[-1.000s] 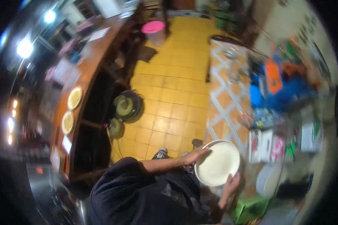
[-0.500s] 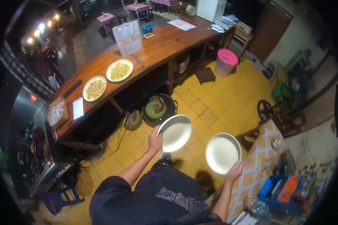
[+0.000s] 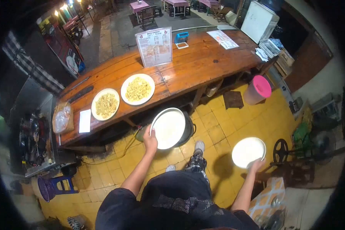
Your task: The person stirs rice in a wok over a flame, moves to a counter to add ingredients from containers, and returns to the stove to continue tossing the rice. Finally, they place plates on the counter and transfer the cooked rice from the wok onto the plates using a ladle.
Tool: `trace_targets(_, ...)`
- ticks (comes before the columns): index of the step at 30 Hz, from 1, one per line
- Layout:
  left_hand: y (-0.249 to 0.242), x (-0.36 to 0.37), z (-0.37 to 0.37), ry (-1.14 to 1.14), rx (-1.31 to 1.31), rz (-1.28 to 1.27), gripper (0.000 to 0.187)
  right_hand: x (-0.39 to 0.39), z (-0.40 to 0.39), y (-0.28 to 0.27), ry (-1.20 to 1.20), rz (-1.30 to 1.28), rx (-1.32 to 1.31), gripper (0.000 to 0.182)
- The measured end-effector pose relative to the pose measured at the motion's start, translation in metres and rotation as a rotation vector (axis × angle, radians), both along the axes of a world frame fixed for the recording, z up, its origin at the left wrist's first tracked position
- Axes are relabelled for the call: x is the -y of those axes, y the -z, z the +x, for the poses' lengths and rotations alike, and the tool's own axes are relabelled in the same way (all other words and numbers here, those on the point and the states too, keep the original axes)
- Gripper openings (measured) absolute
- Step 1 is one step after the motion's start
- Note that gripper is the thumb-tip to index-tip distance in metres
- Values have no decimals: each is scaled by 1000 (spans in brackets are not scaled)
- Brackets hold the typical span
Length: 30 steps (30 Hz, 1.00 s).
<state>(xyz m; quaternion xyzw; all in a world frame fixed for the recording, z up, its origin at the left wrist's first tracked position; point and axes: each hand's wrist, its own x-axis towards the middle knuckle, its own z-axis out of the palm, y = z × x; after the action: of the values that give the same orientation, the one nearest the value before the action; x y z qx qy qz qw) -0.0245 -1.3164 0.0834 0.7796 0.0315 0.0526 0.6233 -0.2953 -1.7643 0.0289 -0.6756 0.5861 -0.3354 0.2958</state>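
My left hand [image 3: 150, 141] grips the rim of a white plate [image 3: 168, 128], its thumb over the edge. Nothing lies on that plate, which is held just short of the wooden counter [image 3: 195, 57]. Out to the right, my right hand [image 3: 257, 165] is closed on the rim of a second bare white plate [image 3: 249, 152], held over the floor. Two plates of yellowish food stand side by side on the counter: one plate [image 3: 105, 104] at the left, the other plate [image 3: 138, 89] to its right.
A menu stand [image 3: 155, 46] and a blue device [image 3: 181, 38] stand on the counter. Left are a plastic bag [image 3: 63, 118], a white paper [image 3: 85, 121] and the stove [image 3: 36, 134]. A pink-lidded bin [image 3: 258, 90], purple stool [image 3: 57, 187] and tiled table [image 3: 270, 197] stand around the floor.
My body has stepped toward the counter, which now looks nearer. Both plates are still in my hands, with the right one farther out to the right. The tiled table has mostly slid out of view.
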Motion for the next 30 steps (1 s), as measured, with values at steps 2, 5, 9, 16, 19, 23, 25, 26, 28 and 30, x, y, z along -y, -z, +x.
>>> trace_targets(2,19,36,38,-31,-118,-226,27,39,64,10,54,583,612,38)
trace_targets(5,17,108,99,-83,-302,-695,32,62,196,-12,41,929,770,35)
trace_targets(9,39,196,183,-48,-459,-1044,41,109,346,-2,-167,901,906,43)
trace_targets(16,66,287,280,-126,-628,-917,50,137,490,22,-347,914,784,31)
trace_targets(19,56,304,285,-86,-587,-563,54,123,499,17,-382,1061,550,22)
trace_targets(23,58,276,276,150,-590,-168,54,87,486,23,-538,1070,435,14)
trace_targets(25,23,256,250,172,-579,-188,48,24,477,6,-623,819,271,12)
trace_targets(26,29,240,235,163,-584,-202,48,-2,474,-12,-743,759,206,13)
trace_targets(28,51,199,194,321,-517,-296,45,-29,478,4,-932,287,163,17)
trace_targets(30,94,152,141,245,-621,-180,43,-51,485,-3,-1078,-199,123,20)
